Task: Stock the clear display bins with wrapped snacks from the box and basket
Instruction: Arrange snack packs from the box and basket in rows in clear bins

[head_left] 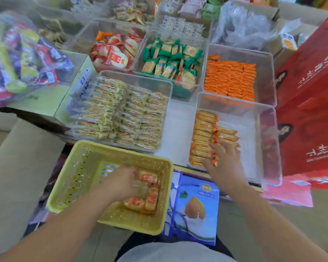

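Left hand [121, 183] is down in the yellow woven plastic basket [74, 176], near left, over the orange-wrapped snack packets [150, 201] lying at its right end. Blur hides the fingers, so can't tell if it grips any. Right hand [223, 163] is inside the clear plastic bin [267, 148], near right, fingers spread flat vs. the rows of orange packets [203, 137] stood on edge along the bin's left side. It holds nothing.

Risks, as I judge them:
- The rows have no support on their right, since most of the bin floor there is bare. If the right hand lifts off, the short second row prob. tips flat.
- A big bunch in the left hand could shed a packet over the basket rim or bin wall.

Around:
- A blue carton w/ almond picture [195, 205] lies between basket & bin, right under the transfer path.
- A tall red printed gift box [311, 110] stands just beside the bin's right wall, so little elbow room there.
- Farther off are a full bin of pale yellow packets [136, 76], a bin of green packets [170, 59], a bin of orange sachets [240, 50] & a clear bag of mixed sweets [17, 57] far left.
- White table [176, 129] shows between the bins.
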